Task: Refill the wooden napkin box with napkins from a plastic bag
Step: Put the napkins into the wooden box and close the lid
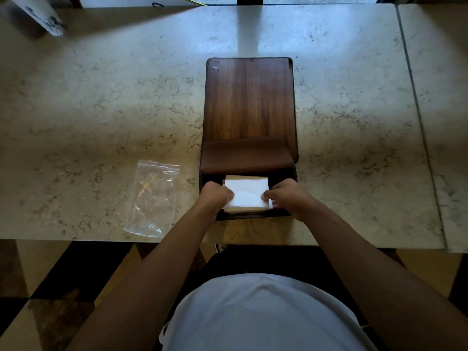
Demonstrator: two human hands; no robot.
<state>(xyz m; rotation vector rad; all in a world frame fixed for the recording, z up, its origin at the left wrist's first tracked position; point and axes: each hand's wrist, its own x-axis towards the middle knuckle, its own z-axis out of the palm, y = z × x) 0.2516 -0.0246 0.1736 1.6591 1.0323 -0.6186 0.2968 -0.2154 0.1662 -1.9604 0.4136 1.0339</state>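
My left hand [217,196] and right hand [285,197] clamp the napkins [247,196]; I lower them level, centred inside the box [249,102].

the wooden napkin box [249,158] opening is filled by napkins [247,195] and flanked by both hands; bare table [101,102] is left all round.

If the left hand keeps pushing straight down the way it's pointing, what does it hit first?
Probably the floor of the wooden box. The left hand grips the left edge of the napkin stack inside the open compartment, so the stack would bottom out first. How deep the compartment goes is unclear.
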